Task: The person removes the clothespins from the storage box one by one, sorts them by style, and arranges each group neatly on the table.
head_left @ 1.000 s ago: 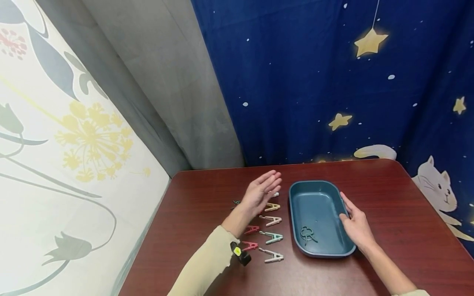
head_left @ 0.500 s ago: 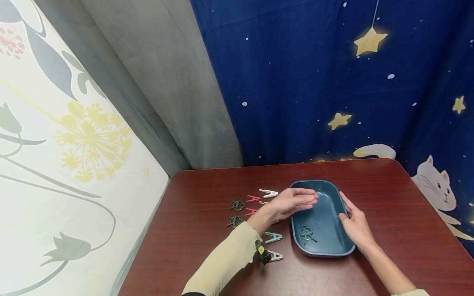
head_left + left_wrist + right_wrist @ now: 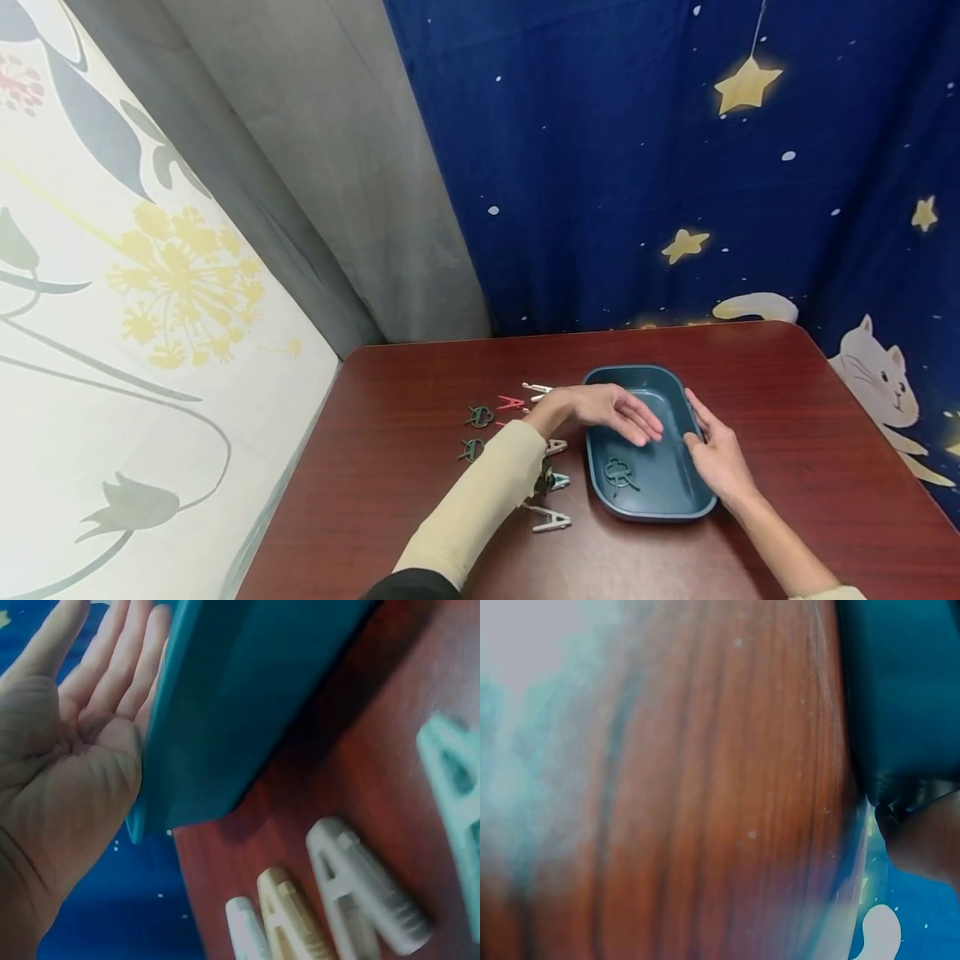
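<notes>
A blue plastic tray [image 3: 652, 510] lies on the table, and a green ring-shaped clip [image 3: 619, 472] rests inside it near the front left. Over the tray's left rim reaches my left hand [image 3: 618, 411], fingers extended and nothing in it. In the left wrist view the palm of the left hand [image 3: 82, 750] faces up beside the tray wall [image 3: 225, 712]. My right hand [image 3: 722, 458] grips the tray's right rim, thumb over the inside and fingers along the outside. The right wrist view shows only part of that hand, dark against the tray wall [image 3: 907, 690].
Left of the tray lie clothespins: a white one [image 3: 551, 519], a mint one [image 3: 559, 481], a beige one [image 3: 557, 447] and a red one [image 3: 511, 402]. Farther left are two green clips [image 3: 480, 417]. My left sleeve [image 3: 480, 500] hides part of the rows. Curtains hang behind the table.
My left hand has moved right from above the clothespins to over the tray, turning its palm upward. The right hand keeps its grip on the rim.
</notes>
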`<state>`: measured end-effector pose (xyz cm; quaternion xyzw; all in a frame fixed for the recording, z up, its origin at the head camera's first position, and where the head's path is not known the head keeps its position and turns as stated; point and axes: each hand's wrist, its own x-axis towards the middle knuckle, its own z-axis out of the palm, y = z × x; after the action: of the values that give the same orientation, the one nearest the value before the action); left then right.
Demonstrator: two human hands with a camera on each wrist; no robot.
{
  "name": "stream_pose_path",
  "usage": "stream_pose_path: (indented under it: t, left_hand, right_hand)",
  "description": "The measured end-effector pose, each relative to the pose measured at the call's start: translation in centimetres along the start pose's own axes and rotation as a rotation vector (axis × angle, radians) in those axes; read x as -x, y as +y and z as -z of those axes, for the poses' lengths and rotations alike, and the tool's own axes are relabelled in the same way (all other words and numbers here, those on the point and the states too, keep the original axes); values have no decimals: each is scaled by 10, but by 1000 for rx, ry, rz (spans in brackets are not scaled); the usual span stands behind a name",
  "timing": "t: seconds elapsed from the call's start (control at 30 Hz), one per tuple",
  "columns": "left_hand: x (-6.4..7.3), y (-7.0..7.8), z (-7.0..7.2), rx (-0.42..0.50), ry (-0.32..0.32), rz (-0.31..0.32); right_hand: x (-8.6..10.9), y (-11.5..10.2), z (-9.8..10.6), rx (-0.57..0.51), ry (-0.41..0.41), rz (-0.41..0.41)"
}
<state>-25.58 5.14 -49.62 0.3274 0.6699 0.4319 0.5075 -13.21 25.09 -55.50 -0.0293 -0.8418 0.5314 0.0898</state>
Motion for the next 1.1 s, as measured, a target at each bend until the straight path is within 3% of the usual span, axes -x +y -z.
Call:
stream_pose_path:
  t: [0.17, 0.3, 0.57, 0.77, 0.93, 1.1]
  left_hand:
    - [-8, 3, -4, -60, -113, 155]
    - [-8, 4, -9, -189, -157, 204]
    - [0, 3, -18, -501, -124, 210]
    - [3, 2, -26, -796, -85, 222]
    - [4, 1, -29, -896, -72, 234]
    - [4, -2, -31, -886, -56, 240]
  right_hand:
    - [1, -1, -2, -12, 9, 20]
    - [2, -2, -4, -11, 16, 40]
    - [0, -2, -7, -3, 25, 59]
    - [-1, -2, -8, 1, 16, 51]
    - [-1, -3, -9, 12, 5, 41]
    - [0, -5, -8, 25, 13, 53]
